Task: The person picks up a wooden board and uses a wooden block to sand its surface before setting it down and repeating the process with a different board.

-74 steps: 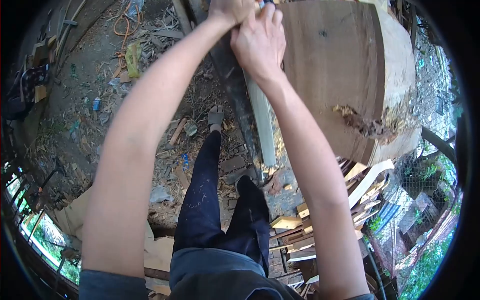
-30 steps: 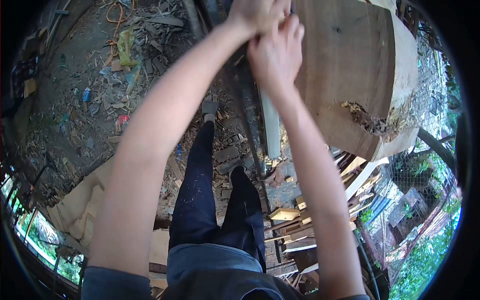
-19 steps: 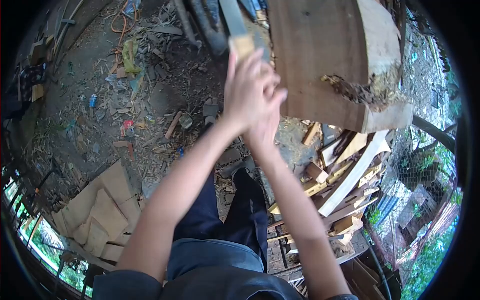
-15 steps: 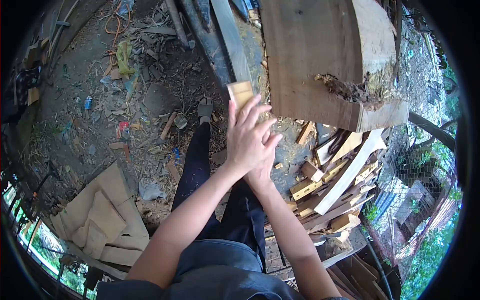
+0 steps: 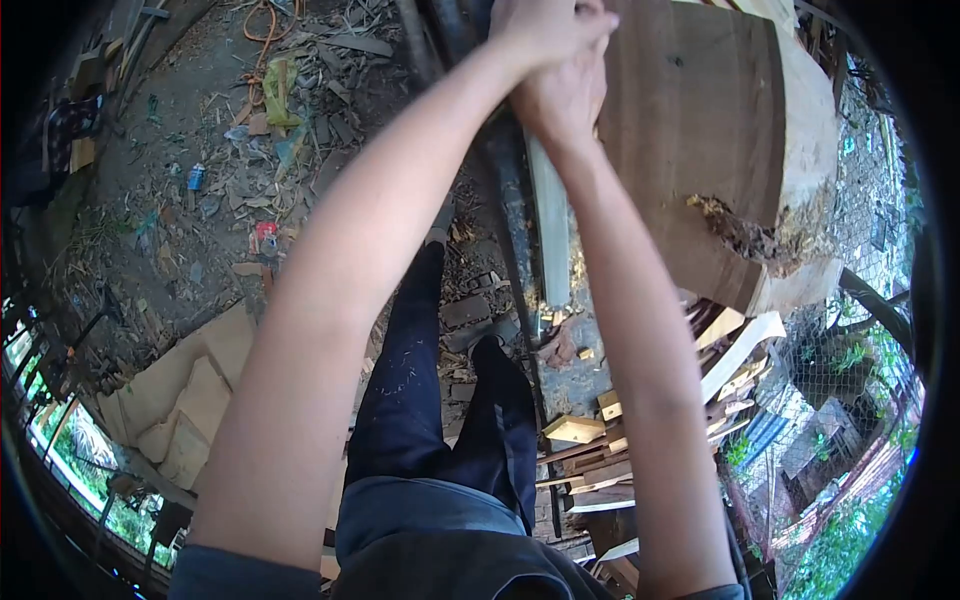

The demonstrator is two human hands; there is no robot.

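Observation:
Both arms stretch far forward to the top edge of the view. My left hand [image 5: 545, 35] lies over my right hand [image 5: 568, 95], its fingers bent and partly cut off by the frame. My right hand's fingers are mostly hidden beneath it. The wooden block that both hands were pressing half a second ago is now out of sight under them. Below them runs a narrow pale wooden strip [image 5: 552, 225], lying lengthwise on the dark workbench [image 5: 512, 190]. Its near end shows below my right wrist.
A thick wooden slab [image 5: 690, 130] with a rotted hollow stands right of the strip. Cut offcuts [image 5: 590, 470] pile up at the lower right. Thin board pieces [image 5: 190, 400] lie at the left. Scraps, chips and a yellow bag [image 5: 280, 92] litter the ground.
Both hands have slid forward along the strip to the top of the view, arms extending. The strip's near end has come into sight. The view has shifted, and the block is no longer visible.

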